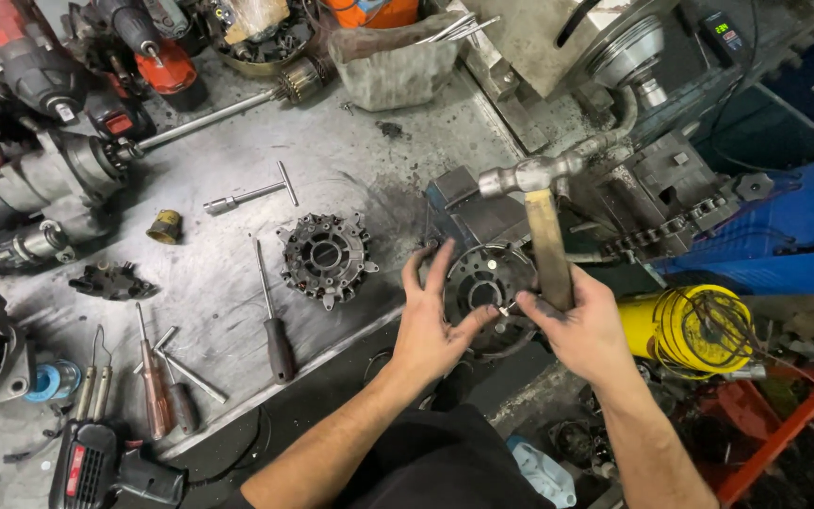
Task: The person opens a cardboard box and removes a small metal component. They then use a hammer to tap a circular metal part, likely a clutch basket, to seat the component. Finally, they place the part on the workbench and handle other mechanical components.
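Observation:
A round black metal housing (482,278) with a centre hole rests on a blue bench vise (459,203) at the bench's edge. My left hand (435,325) cups the housing's left rim, fingers spread against it. A hammer (544,203) with a wooden handle and steel head is gripped in my right hand (581,325), head pointing up and away; the same hand's fingertips pinch a small metal piece at the housing's right side.
A second round black part (325,256) lies on the steel bench (237,141). Screwdrivers (273,316), a T-handle wrench (252,193), power drills (105,467) and motor parts crowd the left. A yellow wire spool (699,325) sits right of my hands.

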